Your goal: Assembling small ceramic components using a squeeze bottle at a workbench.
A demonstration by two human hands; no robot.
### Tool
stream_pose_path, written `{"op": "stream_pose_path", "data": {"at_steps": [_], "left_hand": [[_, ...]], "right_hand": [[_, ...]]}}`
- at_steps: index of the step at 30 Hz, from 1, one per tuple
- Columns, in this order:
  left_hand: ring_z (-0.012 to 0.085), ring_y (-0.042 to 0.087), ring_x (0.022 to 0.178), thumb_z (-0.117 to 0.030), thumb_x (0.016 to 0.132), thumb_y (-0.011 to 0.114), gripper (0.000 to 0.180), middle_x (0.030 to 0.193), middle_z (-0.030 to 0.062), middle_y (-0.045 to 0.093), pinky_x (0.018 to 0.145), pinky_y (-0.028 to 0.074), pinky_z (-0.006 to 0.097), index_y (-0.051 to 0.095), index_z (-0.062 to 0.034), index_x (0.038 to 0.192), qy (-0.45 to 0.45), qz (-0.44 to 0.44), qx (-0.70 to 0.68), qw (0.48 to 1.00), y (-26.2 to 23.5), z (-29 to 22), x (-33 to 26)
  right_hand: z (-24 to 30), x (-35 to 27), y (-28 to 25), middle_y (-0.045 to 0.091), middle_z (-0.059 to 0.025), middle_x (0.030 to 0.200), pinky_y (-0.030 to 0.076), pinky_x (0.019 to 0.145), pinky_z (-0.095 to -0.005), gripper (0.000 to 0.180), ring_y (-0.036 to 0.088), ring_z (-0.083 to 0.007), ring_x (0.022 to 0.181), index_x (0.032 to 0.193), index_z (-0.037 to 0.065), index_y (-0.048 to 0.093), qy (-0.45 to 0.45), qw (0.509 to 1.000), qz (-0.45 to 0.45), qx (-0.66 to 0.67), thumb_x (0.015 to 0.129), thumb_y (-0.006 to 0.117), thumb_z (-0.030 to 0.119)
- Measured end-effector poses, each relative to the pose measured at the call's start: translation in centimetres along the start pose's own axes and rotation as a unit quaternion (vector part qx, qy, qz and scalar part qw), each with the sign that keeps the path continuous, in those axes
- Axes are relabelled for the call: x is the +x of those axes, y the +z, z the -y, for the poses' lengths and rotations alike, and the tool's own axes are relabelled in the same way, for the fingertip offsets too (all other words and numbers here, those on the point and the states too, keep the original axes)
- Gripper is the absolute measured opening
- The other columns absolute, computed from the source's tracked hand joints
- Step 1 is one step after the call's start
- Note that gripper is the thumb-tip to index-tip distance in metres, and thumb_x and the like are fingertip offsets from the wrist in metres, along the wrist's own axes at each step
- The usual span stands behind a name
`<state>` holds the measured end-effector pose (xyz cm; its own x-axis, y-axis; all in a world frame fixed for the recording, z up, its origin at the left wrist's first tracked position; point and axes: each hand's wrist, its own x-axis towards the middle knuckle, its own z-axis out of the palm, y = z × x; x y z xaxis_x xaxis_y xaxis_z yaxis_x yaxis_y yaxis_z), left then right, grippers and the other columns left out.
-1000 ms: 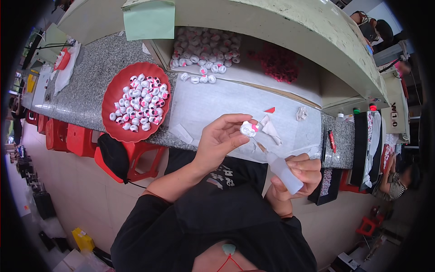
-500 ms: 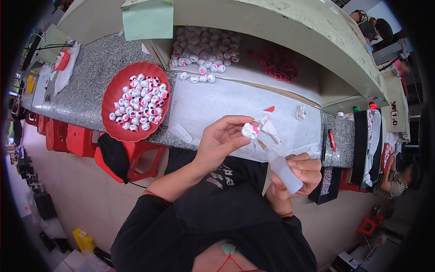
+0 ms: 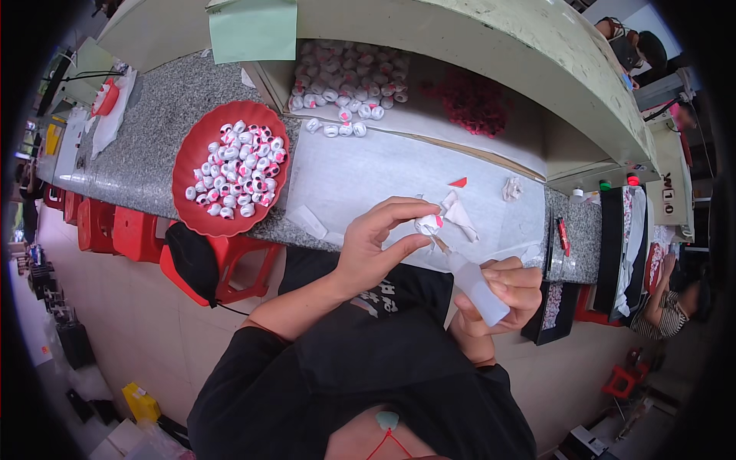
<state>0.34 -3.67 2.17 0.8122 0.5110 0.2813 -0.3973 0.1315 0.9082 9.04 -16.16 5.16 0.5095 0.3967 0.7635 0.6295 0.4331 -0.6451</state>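
One bead (image 3: 428, 225), likely light, slick, best edge-held: left fingers (image 3: 406, 207) pinch it; right fingers (image 3: 519, 280) grip bottle (image 3: 477, 291) beside bead.

Rounded piece (image 3: 427, 225), small, white with pink patch — pinched in left hand (image 3: 374, 241). Squeeze bottle (image 3: 477, 288), translucent whitish, narrow-tipped — tilted in right hand (image 3: 512, 295), tip near the piece.
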Motion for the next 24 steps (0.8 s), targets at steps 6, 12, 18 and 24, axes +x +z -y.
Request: {"op": "stream_pose_path", "data": {"at_steps": [6, 12, 18, 24], "left_hand": [[0.0200, 0.047, 0.100, 0.010, 0.072, 0.053, 0.033, 0.105, 0.0146, 0.048, 0.086, 0.038, 0.029, 0.048, 0.0049, 0.104, 0.003, -0.009, 0.060, 0.998, -0.3, 0.1, -0.1], [0.0189, 0.049, 0.098, 0.009, 0.072, 0.052, 0.033, 0.106, 0.0152, 0.049, 0.085, 0.039, 0.028, 0.048, 0.0048, 0.104, 0.003, -0.015, 0.053, 0.998, -0.6, 0.2, 0.1], [0.0172, 0.051, 0.094, 0.008, 0.071, 0.054, 0.034, 0.105, 0.0152, 0.051, 0.083, 0.040, 0.026, 0.044, 0.0030, 0.103, -0.006, -0.162, -0.049, 0.986, -3.5, -0.3, 1.0], [0.0153, 0.051, 0.095, 0.009, 0.072, 0.054, 0.034, 0.105, 0.0145, 0.052, 0.083, 0.039, 0.024, 0.045, 0.0023, 0.104, 0.009, -0.189, -0.060, 0.980, -5.0, -1.1, 0.8]], "right_hand": [[0.4, -0.1, -0.3, 0.044, -0.0048, 0.074, 0.042, 0.055, -0.0231, 0.039, 0.049, -0.0147, 0.060, 0.082, 0.007, 0.048, 0.029, 0.999, 0.028, -0.012, 0.052, 0.073, 0.006], [-0.1, 0.4, -0.2, 0.043, -0.0050, 0.074, 0.041, 0.055, -0.0230, 0.036, 0.048, -0.0148, 0.061, 0.081, 0.006, 0.046, 0.028, 0.999, 0.017, -0.010, 0.054, 0.070, 0.003], [-3.8, 1.9, -2.2, 0.045, -0.0084, 0.078, 0.047, 0.056, -0.0255, 0.029, 0.052, -0.0184, 0.069, 0.083, 0.004, 0.042, 0.181, 0.982, -0.017, 0.039, 0.061, 0.059, -0.006], [-17.2, 2.9, -4.9, 0.052, -0.0106, 0.085, 0.050, 0.054, -0.0274, 0.027, 0.057, -0.0187, 0.074, 0.095, 0.000, 0.043, 0.390, 0.921, 0.015, -0.002, 0.071, 0.055, 0.001]]}}
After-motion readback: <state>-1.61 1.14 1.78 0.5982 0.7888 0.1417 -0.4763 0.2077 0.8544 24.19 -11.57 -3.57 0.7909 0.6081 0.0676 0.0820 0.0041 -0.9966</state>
